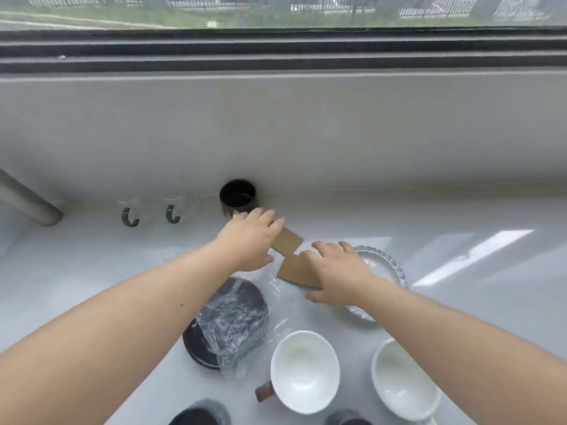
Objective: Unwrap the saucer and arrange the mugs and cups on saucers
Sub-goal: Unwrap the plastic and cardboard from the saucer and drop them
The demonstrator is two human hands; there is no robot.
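At the centre of the frame, on the white counter (92,271), both hands are reaching over two brown cardboard pieces. The left hand (250,237) is lying palm down with fingers extended over the upper cardboard piece (288,240); whether it is pinching the card cannot be told. The right hand (337,271) is resting flat, fingers spread, on the lower cardboard piece (296,269), pressing rather than closing around it. Just right of that hand, a clear glass saucer (389,265) with a scalloped rim is sitting partly hidden under the wrist. Below centre, a dark saucer (199,345) is lying half covered by crinkled clear plastic wrap (233,320), which is spreading loose toward the cardboard. At lower centre, a white cup (303,371) with a brown handle is standing upright, and a second white cup (402,381) is standing at lower right, partly under the right forearm. Behind the left hand, a black mug (237,197) is standing against the wall. At upper left of the counter, two clear glass cups (153,210) with dark handles are standing side by side.
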